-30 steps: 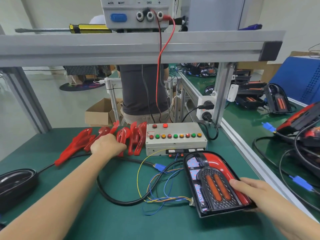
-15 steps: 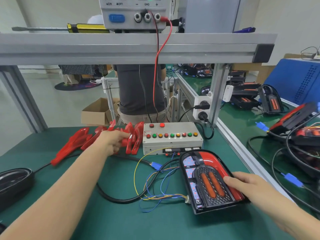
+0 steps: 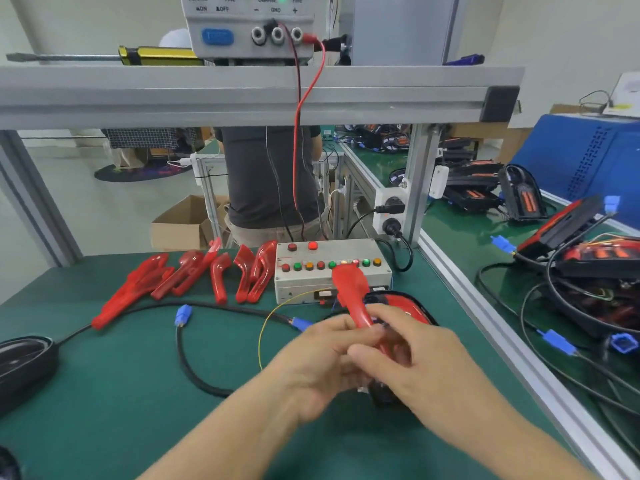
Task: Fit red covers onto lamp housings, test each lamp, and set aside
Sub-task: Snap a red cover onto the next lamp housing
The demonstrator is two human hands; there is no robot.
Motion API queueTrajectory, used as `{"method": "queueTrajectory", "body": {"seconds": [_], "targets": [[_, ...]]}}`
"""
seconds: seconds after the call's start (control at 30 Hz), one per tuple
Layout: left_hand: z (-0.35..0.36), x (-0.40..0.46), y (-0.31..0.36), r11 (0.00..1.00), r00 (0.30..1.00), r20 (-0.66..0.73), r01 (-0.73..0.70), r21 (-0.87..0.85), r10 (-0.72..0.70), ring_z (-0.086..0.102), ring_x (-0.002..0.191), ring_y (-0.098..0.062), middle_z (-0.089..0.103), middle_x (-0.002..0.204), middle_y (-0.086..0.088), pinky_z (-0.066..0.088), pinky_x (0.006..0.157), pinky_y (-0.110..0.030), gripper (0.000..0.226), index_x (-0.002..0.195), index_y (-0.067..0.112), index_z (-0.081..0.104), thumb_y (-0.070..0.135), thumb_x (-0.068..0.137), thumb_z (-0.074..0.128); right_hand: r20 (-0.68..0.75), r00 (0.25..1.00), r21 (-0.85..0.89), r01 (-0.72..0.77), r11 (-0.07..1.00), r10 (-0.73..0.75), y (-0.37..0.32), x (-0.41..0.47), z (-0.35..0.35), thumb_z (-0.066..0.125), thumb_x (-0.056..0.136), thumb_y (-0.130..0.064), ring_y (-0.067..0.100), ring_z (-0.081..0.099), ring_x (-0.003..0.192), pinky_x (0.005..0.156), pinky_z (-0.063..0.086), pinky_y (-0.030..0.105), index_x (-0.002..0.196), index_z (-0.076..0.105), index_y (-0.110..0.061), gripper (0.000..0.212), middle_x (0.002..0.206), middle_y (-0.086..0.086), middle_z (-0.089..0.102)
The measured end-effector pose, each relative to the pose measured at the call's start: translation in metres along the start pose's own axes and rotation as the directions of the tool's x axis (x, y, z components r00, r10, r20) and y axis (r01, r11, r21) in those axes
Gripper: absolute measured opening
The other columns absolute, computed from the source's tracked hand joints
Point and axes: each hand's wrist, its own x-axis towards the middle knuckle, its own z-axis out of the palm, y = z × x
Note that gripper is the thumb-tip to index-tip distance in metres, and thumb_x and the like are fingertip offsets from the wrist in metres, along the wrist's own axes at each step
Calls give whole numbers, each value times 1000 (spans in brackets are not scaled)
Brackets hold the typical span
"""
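Red cover (image 3: 351, 294) in your grasp, held above lamp housing (image 3: 412, 308), tip up in front of button box (image 3: 332, 268). Your left hand (image 3: 322, 362) fingers curled round cover's lower end; your right hand (image 3: 412, 362) fingers pinching same end from other side. Housing mostly hidden under hands, on green table (image 3: 121, 393). Spare red covers (image 3: 194, 275) in row left of box. Black cable (image 3: 194, 355) loops across table.

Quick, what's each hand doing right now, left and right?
Left hand: fingers curled round the red cover, holding it over the lamp housing.
Right hand: fingers also pinching the red cover's lower end.
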Motion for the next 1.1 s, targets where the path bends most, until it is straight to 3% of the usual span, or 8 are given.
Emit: {"method": "queueTrajectory", "body": {"seconds": [0.1, 0.23, 0.37, 0.53, 0.63, 0.77, 0.97, 1.1], "targets": [[11, 4, -10, 999, 997, 50, -51, 8, 50, 63, 66, -16, 69, 84, -10, 51, 67, -27, 23, 91, 12, 63, 20, 70, 70, -74, 997, -195, 21, 981, -37, 4, -7, 0, 59, 80, -58, -3, 50, 74, 75, 44, 16, 136, 46, -45, 59, 82, -24, 57], [6, 9, -4, 947, 994, 55, -109, 304, 97, 59, 63, -14, 65, 81, -9, 45, 60, -23, 23, 89, 11, 67, 34, 84, 66, -104, 989, -250, 76, 965, -105, 15, -17, -11, 51, 91, -40, 8, 52, 63, 58, 42, 19, 121, 49, -49, 32, 67, -11, 58], [-26, 42, 23, 810, 903, -278, -116, 575, 327, 50, 59, -11, 59, 75, -1, 43, 51, -18, 21, 81, 15, 63, 31, 93, 58, -291, 956, 22, -23, 1000, 28, 30, -14, -35, 53, 96, -31, 5, 60, 76, 70, 43, 13, 85, 62, -56, 29, 85, -14, 69], [-30, 89, 19, 687, 943, -313, 155, 710, 111, 56, 59, -24, 57, 78, -11, 51, 55, -28, 27, 92, 5, 59, 32, 93, 57, -309, 933, 260, -102, 960, 183, 40, -17, -36, 43, 101, -26, 1, 49, 58, 61, 40, 23, 91, 67, -51, 36, 64, -14, 58], [-23, 107, 18, 724, 944, -330, 218, 655, 15, 60, 55, -23, 62, 76, -11, 51, 47, -25, 24, 92, 4, 59, 28, 90, 59, -213, 935, 448, -166, 878, 285, 44, -19, -35, 42, 102, -16, -3, 41, 45, 46, 32, 7, 98, 68, -30, 30, 54, -17, 49], [-14, 112, 14, 828, 946, -320, 226, 514, -59, 57, 47, -20, 58, 59, -6, 53, 54, -28, 8, 85, 5, 56, 10, 84, 51, -154, 918, 524, -238, 817, 366, 50, -23, -40, 44, 101, -14, 4, 38, 47, 42, 35, 15, 104, 69, -23, 26, 60, -9, 51], [-6, 104, 0, 991, 961, -250, 100, -93, -120, 59, 52, -23, 62, 66, -9, 53, 53, -28, 10, 85, 4, 53, 7, 82, 44, -223, 940, 252, -201, 947, 258, 51, -30, -38, 55, 97, -16, 7, 54, 49, 49, 49, 22, 102, 65, -33, 21, 65, -14, 59], [-2, 98, -8, 952, 970, -231, 0, -305, -74, 65, 53, -25, 69, 68, -13, 56, 54, -32, 29, 75, 3, 65, 17, 94, 49, -255, 966, -138, -1, 990, -35, 36, -37, -24, 55, 95, -26, -1, 55, 89, 72, 49, 21, 111, 58, -37, 20, 98, -27, 48]]}}
